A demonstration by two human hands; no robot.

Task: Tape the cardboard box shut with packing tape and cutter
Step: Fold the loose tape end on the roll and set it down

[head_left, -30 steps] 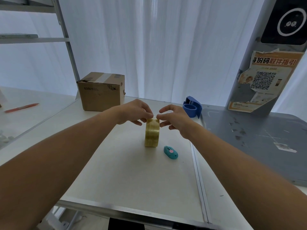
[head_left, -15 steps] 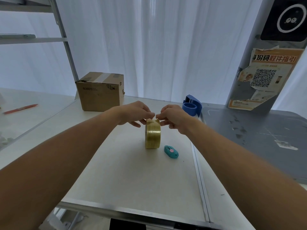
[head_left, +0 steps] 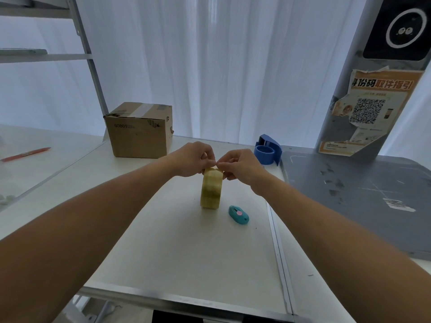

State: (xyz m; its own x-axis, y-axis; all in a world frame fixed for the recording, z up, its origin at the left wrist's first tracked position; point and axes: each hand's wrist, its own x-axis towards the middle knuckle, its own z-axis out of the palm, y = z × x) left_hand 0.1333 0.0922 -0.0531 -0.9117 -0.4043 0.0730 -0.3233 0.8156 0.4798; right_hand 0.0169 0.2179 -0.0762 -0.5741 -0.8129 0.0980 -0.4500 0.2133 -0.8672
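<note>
**both hands at the crown of the roll, box away to the far left**

tape roll (head_left: 211, 190): upright on its rim on the white table (head_left: 163, 252), broad yellow band turned toward the camera, so the hole axis runs left to right and any strip would probably pull off toward or away from the body.

left hand (head_left: 193, 159): curled over the roll's upper left shoulder, fingers bent and gripping it there, apparently as the steadying hand.

right hand (head_left: 240, 166): fingers bunched in a tight pinch at the very top of the band, fingertips meeting those of the left. looks like picking for the loose end; impossible to tell whether an end is lifted yet.

cutter (head_left: 238, 214): teal, flat on the table just right of the roll's foot, untouched, nearer the right hand.

cardboard box (head_left: 140, 131): at the far left of the table, well apart from the roll, beyond the left hand and nearer to it. flaps lying down, a pale strip showing on its top.

blue tape dispenser (head_left: 268, 152): at the far right edge, behind the right hand.

judging by this: early in the task, with nothing yet drawn toward the box. next, most likely a peel by the right hand against the left's hold, then a carry up and to the left.
</note>
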